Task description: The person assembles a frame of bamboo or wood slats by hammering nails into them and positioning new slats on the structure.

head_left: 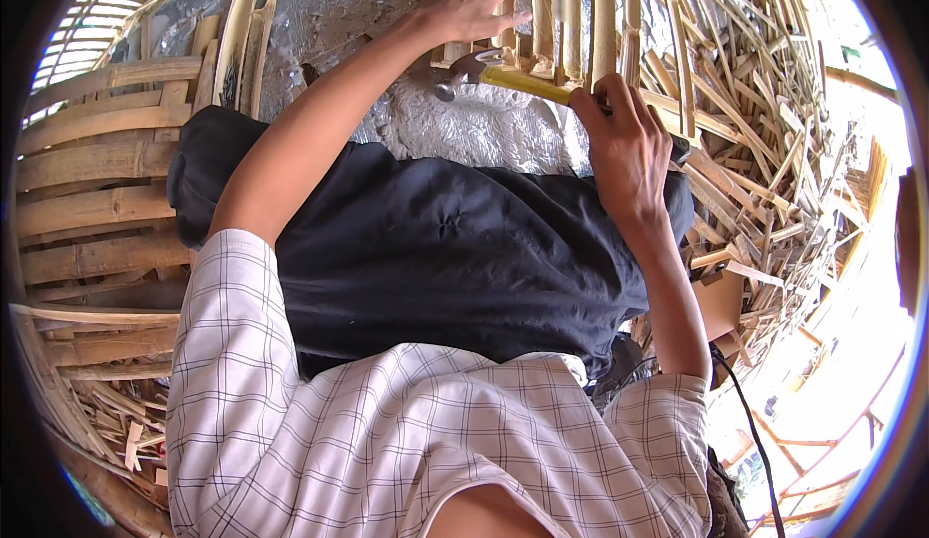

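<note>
My right hand (627, 146) grips the yellow handle of a hammer (527, 81), its fingers wrapped round the handle's end. The metal hammer head points left, below the lower ends of a row of bamboo strips (571, 20). Several of these strips lie side by side, running away from me. Over the left part of the row, at the top edge of the view, rests my left hand (471, 4). Its fingers are spread and reach right across the strips. A small dark piece beside its upper fingers is cut off by the edge, too little showing to name.
A large heap of split bamboo pieces (764, 112) fills the right side. On the left stands a slatted bamboo frame (97, 209). Longer bamboo strips (240, 40) lie at the upper left on the grey, uneven ground (339, 15). A black cable (758, 422) hangs at the lower right.
</note>
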Demonstrator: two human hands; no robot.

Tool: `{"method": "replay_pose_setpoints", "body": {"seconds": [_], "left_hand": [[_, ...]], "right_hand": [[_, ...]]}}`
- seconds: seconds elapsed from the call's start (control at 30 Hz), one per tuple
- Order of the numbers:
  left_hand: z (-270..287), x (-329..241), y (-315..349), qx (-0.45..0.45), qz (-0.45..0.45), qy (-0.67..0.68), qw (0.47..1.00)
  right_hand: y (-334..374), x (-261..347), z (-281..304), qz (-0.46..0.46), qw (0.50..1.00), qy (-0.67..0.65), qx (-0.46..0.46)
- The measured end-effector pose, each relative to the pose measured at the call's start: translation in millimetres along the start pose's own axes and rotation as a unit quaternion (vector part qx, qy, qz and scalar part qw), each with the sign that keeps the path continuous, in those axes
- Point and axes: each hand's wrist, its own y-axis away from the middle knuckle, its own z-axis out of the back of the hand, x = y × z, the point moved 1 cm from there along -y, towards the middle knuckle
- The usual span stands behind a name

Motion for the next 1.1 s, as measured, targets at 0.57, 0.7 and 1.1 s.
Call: {"method": "replay_pose_setpoints", "body": {"seconds": [0.57,0.7,1.1], "left_hand": [[-14,0,-9,0.061,0.042,-0.044,0.996],[-11,-1,-2,0.020,0.017,-0.033,0.999],[-12,6,4,-0.052,-0.037,0.024,0.998]], "right_hand": [[-13,-30,1,-0.080,0.991,-0.041,0.096],[-20,-39,-7,-0.125,0.976,-0.102,0.148],[16,-42,-58,-0.177,0.947,-0.223,0.146]]}}
